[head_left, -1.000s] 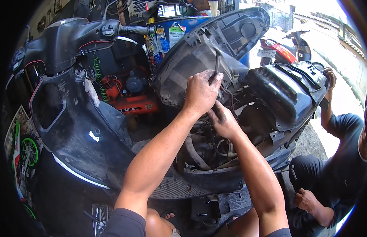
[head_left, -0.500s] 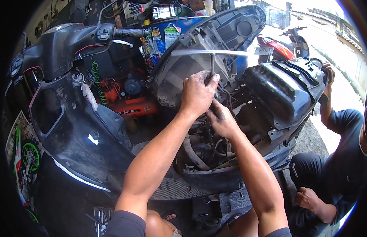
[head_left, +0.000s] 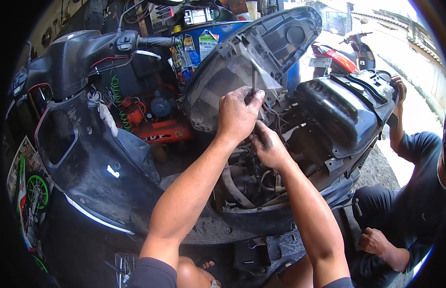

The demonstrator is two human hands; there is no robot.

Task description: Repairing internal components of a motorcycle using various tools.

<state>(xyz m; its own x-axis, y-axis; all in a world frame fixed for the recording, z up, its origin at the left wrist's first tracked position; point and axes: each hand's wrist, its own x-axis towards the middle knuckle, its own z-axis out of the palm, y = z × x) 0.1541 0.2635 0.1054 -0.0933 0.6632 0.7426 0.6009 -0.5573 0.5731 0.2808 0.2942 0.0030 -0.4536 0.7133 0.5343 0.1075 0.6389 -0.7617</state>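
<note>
The left hand [head_left: 239, 113] is closed around a thin metal rod [head_left: 254, 79] that stands upright above its knuckles. Just below and touching it, the right hand [head_left: 267, 146] pinches something hidden inside the scooter's open engine bay [head_left: 261, 182]. The raised seat [head_left: 261, 53] stands just behind both hands.

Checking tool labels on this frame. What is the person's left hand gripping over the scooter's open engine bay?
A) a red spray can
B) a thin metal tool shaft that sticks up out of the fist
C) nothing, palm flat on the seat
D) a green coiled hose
B: the left hand is closed in a fist around a thin metal tool shaft that rises above the knuckles, with the right hand just below it in the engine bay.
</note>
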